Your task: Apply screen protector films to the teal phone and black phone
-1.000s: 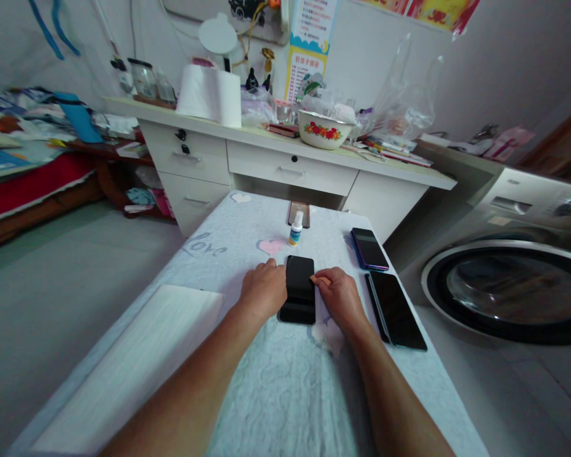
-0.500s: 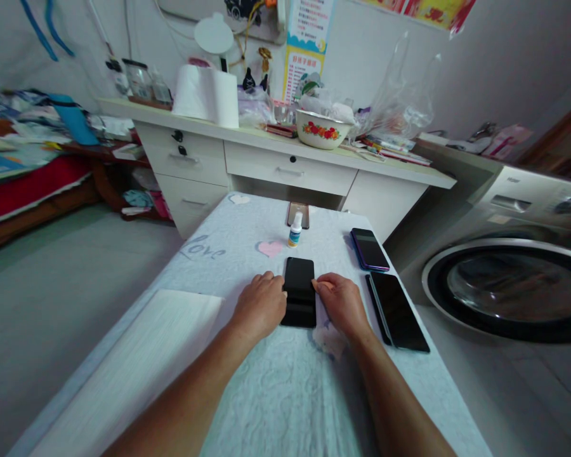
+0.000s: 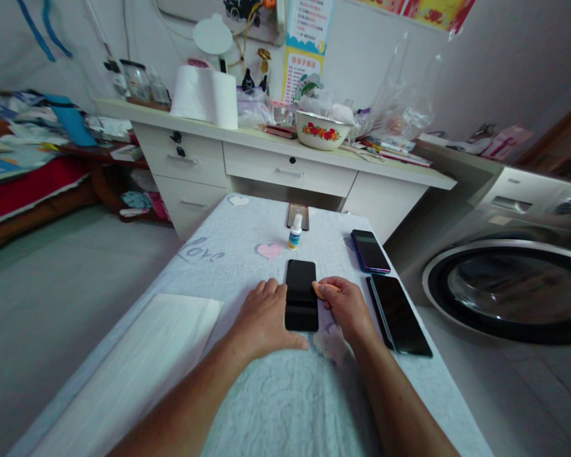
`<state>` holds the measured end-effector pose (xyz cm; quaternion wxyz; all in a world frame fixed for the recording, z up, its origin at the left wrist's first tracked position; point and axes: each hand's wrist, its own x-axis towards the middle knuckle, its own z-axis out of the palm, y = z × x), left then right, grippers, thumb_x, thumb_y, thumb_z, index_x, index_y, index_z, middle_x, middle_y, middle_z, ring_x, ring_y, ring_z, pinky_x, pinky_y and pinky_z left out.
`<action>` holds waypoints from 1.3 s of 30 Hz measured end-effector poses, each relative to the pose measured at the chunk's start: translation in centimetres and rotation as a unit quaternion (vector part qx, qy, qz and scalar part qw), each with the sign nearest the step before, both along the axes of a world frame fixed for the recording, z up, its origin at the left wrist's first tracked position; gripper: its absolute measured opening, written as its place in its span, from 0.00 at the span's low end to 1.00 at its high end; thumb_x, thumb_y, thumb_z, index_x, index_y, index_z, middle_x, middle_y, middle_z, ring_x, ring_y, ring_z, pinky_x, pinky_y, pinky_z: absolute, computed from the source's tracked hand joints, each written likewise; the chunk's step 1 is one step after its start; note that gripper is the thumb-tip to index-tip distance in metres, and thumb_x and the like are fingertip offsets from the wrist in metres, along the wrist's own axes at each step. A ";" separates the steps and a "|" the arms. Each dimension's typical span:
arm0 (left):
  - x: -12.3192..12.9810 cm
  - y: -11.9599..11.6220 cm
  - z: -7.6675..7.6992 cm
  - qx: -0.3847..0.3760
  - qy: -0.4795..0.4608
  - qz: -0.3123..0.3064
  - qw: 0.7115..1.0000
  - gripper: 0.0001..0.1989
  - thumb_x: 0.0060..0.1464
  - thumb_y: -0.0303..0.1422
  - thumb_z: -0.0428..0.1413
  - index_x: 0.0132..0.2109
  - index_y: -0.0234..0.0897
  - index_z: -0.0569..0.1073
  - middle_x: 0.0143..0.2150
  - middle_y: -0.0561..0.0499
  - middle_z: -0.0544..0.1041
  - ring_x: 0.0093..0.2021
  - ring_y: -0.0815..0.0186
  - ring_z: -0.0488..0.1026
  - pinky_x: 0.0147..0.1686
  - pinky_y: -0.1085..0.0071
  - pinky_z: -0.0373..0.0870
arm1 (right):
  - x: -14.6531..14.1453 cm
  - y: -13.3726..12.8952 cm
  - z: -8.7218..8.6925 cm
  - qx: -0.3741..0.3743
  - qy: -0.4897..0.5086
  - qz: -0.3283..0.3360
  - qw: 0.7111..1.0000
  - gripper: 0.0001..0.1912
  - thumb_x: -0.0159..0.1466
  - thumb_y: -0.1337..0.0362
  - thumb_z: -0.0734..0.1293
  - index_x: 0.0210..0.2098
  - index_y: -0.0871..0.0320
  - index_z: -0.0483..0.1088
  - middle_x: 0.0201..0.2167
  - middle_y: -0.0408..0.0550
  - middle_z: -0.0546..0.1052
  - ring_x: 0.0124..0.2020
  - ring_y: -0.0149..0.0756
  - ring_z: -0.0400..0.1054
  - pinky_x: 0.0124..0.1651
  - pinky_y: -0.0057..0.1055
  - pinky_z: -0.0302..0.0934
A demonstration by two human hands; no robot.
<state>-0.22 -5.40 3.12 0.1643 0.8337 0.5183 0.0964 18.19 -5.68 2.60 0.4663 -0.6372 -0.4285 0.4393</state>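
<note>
A black smartphone [image 3: 301, 295] lies on the cloth-covered table, its dark glossy face up. My left hand [image 3: 261, 317] rests along its left edge, fingers stretched forward and thumb spread out by the near edge. At the right edge, my right hand [image 3: 345, 304] is closed in a pinch. A small orange-peach bit [image 3: 320, 289] shows at its fingertips against the phone's side; its kind is unclear. Beyond the phone stands a small white spray bottle [image 3: 295, 232] with a blue and yellow label. Another phone [image 3: 298, 216] lies behind the bottle.
To the right lie a purple-edged phone [image 3: 370, 250] and larger dark devices [image 3: 402, 314]. A whitish flat board [image 3: 143, 349] lies on the left. A cluttered desk [image 3: 261, 136] stands behind the table [image 3: 266, 400], a washing machine [image 3: 514, 254] to the right.
My left hand's thumb has spread out below the phone's near edge, and its fingers now lie straighter along the side. My right hand stays pinched at the right edge.
</note>
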 end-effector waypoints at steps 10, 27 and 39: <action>0.4 0.2 -0.8 0.000 -0.023 0.011 1.000 0.34 0.32 0.48 0.65 0.46 0.36 0.68 0.46 0.44 0.69 0.49 0.50 0.65 0.48 0.59 0.63 | 0.8 0.0 -0.3 -0.009 0.143 -0.029 0.989 0.14 0.47 0.58 0.72 0.28 0.61 0.71 0.19 0.38 0.65 0.18 0.23 0.53 0.20 0.22 0.42; 0.0 0.4 0.6 -0.076 -0.080 -0.006 0.994 0.27 0.39 0.38 0.60 0.49 0.36 0.68 0.48 0.42 0.71 0.51 0.51 0.68 0.50 0.59 0.65 | 0.0 -0.5 0.4 0.061 0.158 0.007 0.986 0.15 0.51 0.56 0.73 0.32 0.60 0.73 0.20 0.39 0.69 0.20 0.24 0.57 0.23 0.23 0.49; -0.5 0.1 0.4 -0.094 -0.171 0.003 0.981 0.23 0.40 0.34 0.59 0.45 0.39 0.60 0.44 0.45 0.73 0.46 0.55 0.72 0.44 0.63 0.67 | -0.7 -0.7 1.0 0.091 0.102 0.022 0.990 0.17 0.52 0.54 0.74 0.33 0.60 0.73 0.21 0.40 0.69 0.21 0.25 0.57 0.23 0.24 0.49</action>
